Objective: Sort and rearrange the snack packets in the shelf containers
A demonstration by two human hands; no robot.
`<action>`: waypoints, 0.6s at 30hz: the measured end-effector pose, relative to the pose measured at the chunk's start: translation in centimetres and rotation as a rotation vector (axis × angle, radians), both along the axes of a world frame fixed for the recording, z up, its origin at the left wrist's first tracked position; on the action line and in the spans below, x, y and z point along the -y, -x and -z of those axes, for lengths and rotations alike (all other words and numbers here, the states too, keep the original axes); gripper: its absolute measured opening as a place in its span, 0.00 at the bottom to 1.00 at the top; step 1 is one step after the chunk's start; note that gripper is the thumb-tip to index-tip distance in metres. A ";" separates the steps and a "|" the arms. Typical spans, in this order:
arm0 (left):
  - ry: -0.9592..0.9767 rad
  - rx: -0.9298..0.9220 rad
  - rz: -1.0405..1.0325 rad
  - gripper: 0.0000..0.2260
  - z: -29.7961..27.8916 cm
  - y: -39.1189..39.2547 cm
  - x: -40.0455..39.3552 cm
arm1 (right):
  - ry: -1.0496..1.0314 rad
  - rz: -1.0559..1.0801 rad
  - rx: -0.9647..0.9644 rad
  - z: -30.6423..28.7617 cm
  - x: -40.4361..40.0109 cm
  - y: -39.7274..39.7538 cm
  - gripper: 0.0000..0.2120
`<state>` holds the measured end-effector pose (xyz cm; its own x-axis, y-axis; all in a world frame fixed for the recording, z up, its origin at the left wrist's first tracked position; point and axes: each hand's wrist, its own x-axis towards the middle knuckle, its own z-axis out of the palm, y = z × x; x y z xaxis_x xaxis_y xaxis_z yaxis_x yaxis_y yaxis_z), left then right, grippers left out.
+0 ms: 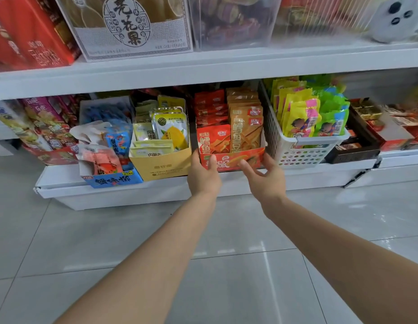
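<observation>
A red cardboard display box (231, 160) stands at the front of the lower shelf, filled with rows of red packets (212, 136) on its left and orange packets (246, 127) on its right. My left hand (203, 176) grips the box's front left corner, thumb on the front face and fingers round the side. My right hand (265, 177) is at the box's front right corner with fingers spread and loosely bent; whether it touches the box is unclear.
Left of the red box stand a yellow box (163, 167) of yellow-green packets and a blue box (112, 180) of crab-print packets. On its right is a white perforated basket (296, 155) of yellow and green sweets, then a black tray (355, 153). Tiled floor lies below.
</observation>
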<state>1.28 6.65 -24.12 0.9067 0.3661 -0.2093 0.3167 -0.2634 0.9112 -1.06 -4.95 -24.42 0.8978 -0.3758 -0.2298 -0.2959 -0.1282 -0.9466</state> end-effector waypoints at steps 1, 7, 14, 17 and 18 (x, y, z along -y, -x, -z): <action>0.013 -0.006 -0.012 0.19 -0.1 -0.2 0.2 | -0.090 -0.038 0.017 0.0 0.0 0.2 0.27; 0.170 -0.021 0.076 0.34 -0.7 3.1 2.7 | -0.175 -0.040 -0.013 -0.2 2.1 2.2 0.26; 0.499 -0.229 0.286 0.44 -1.7 2.3 3.9 | -0.727 0.276 -0.041 -2.4 8.6 1.5 0.21; 0.511 -0.253 0.285 0.45 -1.8 1.9 3.9 | -0.660 0.165 -0.006 -2.8 8.2 1.0 0.24; 0.508 -0.254 0.285 0.45 -1.8 1.9 3.8 | -0.528 0.136 0.006 -3.2 8.0 1.4 0.30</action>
